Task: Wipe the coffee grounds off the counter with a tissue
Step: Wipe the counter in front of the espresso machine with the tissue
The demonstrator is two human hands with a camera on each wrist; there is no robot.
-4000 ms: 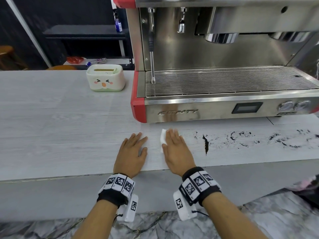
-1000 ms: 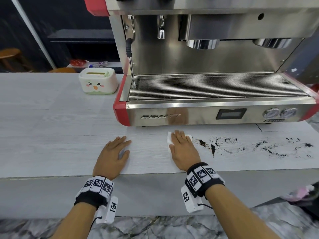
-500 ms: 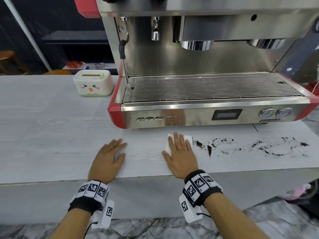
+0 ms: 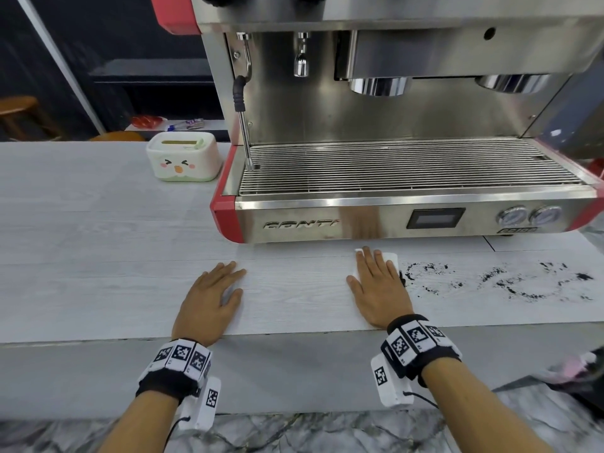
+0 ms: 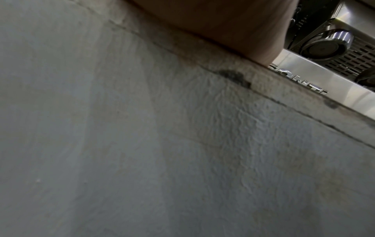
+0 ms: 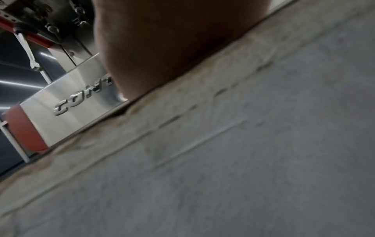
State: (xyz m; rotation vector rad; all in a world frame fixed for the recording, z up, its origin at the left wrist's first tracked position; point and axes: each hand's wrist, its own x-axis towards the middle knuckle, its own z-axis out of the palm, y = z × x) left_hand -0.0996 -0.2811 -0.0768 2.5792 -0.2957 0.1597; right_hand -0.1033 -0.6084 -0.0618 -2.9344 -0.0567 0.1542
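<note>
In the head view my right hand [image 4: 376, 282] lies flat with straight fingers on a white tissue [image 4: 391, 257], pressing it onto the pale wood-grain counter [image 4: 98, 256]. Only the tissue's far edges show past the fingertips. Dark coffee grounds [image 4: 510, 282] are scattered along the counter just right of that hand, and a small clump [image 4: 402, 282] touches its right edge. My left hand [image 4: 212, 295] rests flat and empty on the counter to the left. Both wrist views show only the heel of a hand [image 5: 223, 24] [image 6: 172, 40] and the counter's front face.
A steel and red espresso machine [image 4: 392, 220] stands right behind the hands, its steam wand [image 4: 243, 125] hanging at its left. A white tissue box with a cartoon face [image 4: 183, 156] sits at the back left. The counter's front edge [image 4: 294, 335] runs under my wrists.
My right hand has slid the tissue rightward into the left end of the grounds, pushing them along. The left hand has stayed flat on the counter.
</note>
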